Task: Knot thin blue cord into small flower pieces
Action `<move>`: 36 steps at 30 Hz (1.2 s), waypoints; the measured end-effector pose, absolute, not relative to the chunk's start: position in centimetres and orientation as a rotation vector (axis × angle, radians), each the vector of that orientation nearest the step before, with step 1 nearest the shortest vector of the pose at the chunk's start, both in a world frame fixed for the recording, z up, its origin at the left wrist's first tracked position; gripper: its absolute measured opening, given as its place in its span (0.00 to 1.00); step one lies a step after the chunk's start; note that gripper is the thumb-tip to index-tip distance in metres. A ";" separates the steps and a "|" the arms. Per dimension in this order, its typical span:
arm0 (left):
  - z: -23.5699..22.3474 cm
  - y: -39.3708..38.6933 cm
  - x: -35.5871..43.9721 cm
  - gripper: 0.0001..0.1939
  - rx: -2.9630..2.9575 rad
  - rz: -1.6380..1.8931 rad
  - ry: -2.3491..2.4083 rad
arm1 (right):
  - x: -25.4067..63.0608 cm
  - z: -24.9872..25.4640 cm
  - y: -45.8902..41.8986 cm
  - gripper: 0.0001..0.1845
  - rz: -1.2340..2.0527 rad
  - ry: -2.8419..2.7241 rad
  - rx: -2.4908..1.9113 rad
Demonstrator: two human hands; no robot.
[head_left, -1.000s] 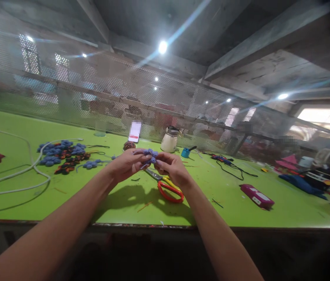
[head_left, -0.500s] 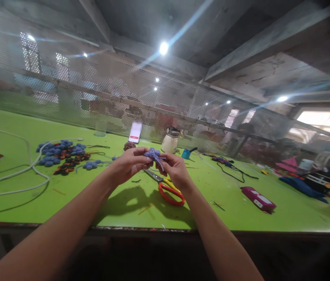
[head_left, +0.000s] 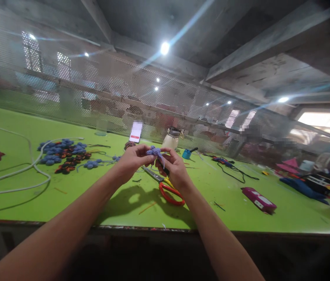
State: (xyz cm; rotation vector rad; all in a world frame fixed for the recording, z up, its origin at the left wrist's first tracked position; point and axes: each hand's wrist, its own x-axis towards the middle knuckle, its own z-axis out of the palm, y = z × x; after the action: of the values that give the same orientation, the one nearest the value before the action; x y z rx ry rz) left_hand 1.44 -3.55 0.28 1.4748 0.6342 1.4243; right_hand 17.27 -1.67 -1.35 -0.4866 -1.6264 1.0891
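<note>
A small purple-blue crocheted flower [head_left: 154,151] is held up over the table between my two hands. My left hand [head_left: 134,160] pinches its left side between thumb and fingers. At its right edge, my right hand [head_left: 173,166] has its fingers closed, with a loose yarn tail hanging beside the thumb. A dark, handle-like thing [head_left: 165,169] shows in the right hand, its kind unclear. Below the hands lie scissors [head_left: 170,194] with red and yellow handles, their blades pointing up and left. Several blue and dark-orange crocheted flowers [head_left: 62,152] are heaped to the left.
On the green table [head_left: 206,218] are a white cable [head_left: 40,175] at left and a maroon box-like object [head_left: 259,200] at right. Farther back stand a lit phone [head_left: 136,132], a cream jar [head_left: 170,138] and a blue container [head_left: 186,154]. A perforated metal screen [head_left: 112,97] runs behind.
The flower has turned slightly between my fingers, and its yarn tail hangs lower. My right fingers have shifted, and the dark thing in that hand now shows.
</note>
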 end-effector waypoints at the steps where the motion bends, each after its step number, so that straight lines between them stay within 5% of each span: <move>1: 0.0 -3.3 1.4 0.08 1.463 1.424 0.631 | 17.2 -1.4 -1.7 0.16 1.090 -1.624 -0.484; 9: -0.9 -2.3 1.5 0.07 1.274 1.340 0.473 | 15.5 -1.8 -2.4 0.28 1.083 -1.553 -0.508; 26: -0.6 -2.7 2.0 0.06 1.819 1.607 0.895 | 15.7 -3.3 -1.4 0.23 0.411 -1.783 -0.753; 36: 0.0 -3.5 1.9 0.05 1.582 1.566 0.887 | 15.8 -2.8 -1.8 0.25 0.475 -1.808 -0.709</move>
State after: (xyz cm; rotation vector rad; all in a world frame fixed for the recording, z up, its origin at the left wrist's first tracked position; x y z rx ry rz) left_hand 1.88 -3.51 0.04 1.5823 0.8868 1.5661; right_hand 15.78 -1.83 -2.82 -0.7094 -1.8078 0.4746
